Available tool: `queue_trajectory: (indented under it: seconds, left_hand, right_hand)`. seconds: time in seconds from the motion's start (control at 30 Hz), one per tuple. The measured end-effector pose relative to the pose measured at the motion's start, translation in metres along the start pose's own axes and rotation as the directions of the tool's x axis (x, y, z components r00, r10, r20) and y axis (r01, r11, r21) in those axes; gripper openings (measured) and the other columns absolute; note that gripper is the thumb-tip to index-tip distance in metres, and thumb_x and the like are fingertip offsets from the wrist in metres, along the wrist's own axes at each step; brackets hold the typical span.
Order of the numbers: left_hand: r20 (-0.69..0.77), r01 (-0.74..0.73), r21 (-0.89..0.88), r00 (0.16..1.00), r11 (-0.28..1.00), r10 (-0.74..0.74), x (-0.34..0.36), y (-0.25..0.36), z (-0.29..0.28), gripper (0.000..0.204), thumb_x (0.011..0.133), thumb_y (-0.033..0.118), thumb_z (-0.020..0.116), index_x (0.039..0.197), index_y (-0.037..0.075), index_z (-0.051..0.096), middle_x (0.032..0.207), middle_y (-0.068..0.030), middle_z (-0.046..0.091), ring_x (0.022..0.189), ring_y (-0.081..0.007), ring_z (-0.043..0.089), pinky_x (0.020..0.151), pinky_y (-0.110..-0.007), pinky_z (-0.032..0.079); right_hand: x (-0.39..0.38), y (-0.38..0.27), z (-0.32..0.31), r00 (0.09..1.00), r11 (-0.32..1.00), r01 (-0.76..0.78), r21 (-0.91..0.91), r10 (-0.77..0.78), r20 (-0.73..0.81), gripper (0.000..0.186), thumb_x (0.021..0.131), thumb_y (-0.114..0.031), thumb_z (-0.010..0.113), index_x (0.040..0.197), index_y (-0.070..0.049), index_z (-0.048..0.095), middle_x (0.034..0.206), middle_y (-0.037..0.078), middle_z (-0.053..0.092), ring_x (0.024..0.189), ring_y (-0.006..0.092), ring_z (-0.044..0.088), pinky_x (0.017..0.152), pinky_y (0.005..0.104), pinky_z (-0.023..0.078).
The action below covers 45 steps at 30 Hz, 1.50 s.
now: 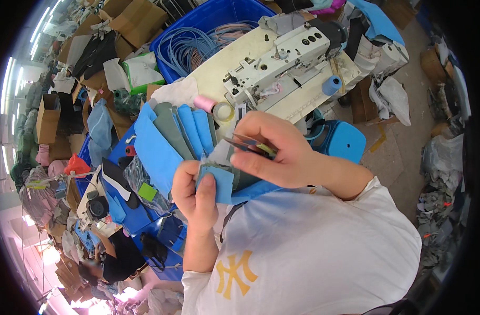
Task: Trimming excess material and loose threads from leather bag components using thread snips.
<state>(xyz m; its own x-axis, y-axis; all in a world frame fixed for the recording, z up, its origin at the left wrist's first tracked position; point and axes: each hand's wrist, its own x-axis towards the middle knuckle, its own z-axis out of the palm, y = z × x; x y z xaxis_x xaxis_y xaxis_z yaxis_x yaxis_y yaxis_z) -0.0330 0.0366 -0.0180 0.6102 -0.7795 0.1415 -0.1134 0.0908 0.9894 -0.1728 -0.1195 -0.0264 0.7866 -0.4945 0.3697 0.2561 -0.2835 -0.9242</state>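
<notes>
My left hand [194,195] grips a small blue fabric piece [222,185], its thumb pressed flat on the cloth. Greyish-green cloth shows at the top of that piece. Just to the right and slightly higher, my right hand [274,149] is closed around dark thread snips [246,144], whose blades point left toward the fabric. Something yellow-green shows between the fingers there. Beyond my left hand, blue and grey-green fabric panels [166,131] lie fanned out in an overlapping row.
A white sewing machine [282,60] stands beyond my hands, with a pink thread spool [204,103], a tape roll [223,111] and a blue thread spool [332,85] around it. Behind it, a blue bin [166,39] holds coiled cords. A blue stool [338,143] is at right; another person [119,257] sits lower left.
</notes>
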Motion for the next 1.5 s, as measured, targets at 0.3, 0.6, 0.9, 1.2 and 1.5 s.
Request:
queue_trajectory:
  seconds: [0.3,0.6,0.9,1.2,1.5]
  left_hand:
    - [-0.010,-0.011,-0.114,1.000,0.993,0.010,-0.001,-0.003,0.003,0.050,0.096,0.054,0.051,0.098,0.004,0.045,0.084,-0.0032,0.054,0.077,-0.0113,0.052,0.070,-0.024,0.042]
    - [-0.009,-0.019,-0.063,1.000,0.998,0.018,-0.005,-0.006,0.000,0.058,0.098,0.059,0.049,0.104,0.001,0.045,0.094,-0.0070,0.053,0.084,-0.0127,0.050,0.077,-0.026,0.041]
    - [-0.010,-0.087,0.114,0.996,0.990,0.088,-0.004,-0.008,0.007,0.062,0.097,0.065,0.044,0.096,0.003,0.049,0.093,-0.0048,0.051,0.084,-0.0127,0.048,0.077,-0.027,0.040]
    - [0.130,-0.085,-0.034,0.987,0.996,0.089,-0.005,-0.016,0.000,0.056,0.100,0.054,0.048,0.108,-0.001,0.043,0.100,-0.0081,0.048,0.086,-0.0131,0.046,0.080,-0.027,0.040]
    - [-0.094,-0.237,0.154,0.963,0.959,0.253,0.005,-0.038,0.010,0.041,0.095,0.033,0.061,0.113,0.001,0.042,0.104,-0.0115,0.048,0.088,-0.0189,0.045,0.080,-0.032,0.041]
  right_hand:
    - [0.004,-0.005,0.010,0.956,0.914,-0.227,0.335,0.143,0.257,0.040,0.081,-0.020,0.084,0.109,-0.008,0.057,0.091,-0.004,0.051,0.072,0.0049,0.044,0.062,0.0225,0.038]
    - [0.005,-0.015,0.011,0.940,0.933,-0.219,0.284,0.124,0.318,0.046,0.078,-0.019,0.083,0.114,-0.008,0.057,0.089,-0.003,0.054,0.071,0.0068,0.047,0.062,0.0248,0.040]
    - [0.006,-0.003,0.022,0.986,0.984,-0.063,0.168,0.035,0.163,0.040,0.078,-0.012,0.082,0.109,-0.007,0.057,0.084,-0.003,0.050,0.069,0.0069,0.044,0.060,0.0248,0.037]
    - [0.007,-0.005,0.020,0.987,0.996,-0.057,0.070,0.046,0.153,0.035,0.077,-0.011,0.080,0.106,-0.009,0.059,0.083,0.000,0.059,0.070,0.0123,0.054,0.062,0.0273,0.043]
    - [0.002,0.007,0.031,0.996,0.998,0.063,-0.005,-0.063,-0.059,0.034,0.077,0.002,0.075,0.107,-0.003,0.058,0.080,0.001,0.061,0.065,0.0076,0.055,0.058,0.0238,0.044]
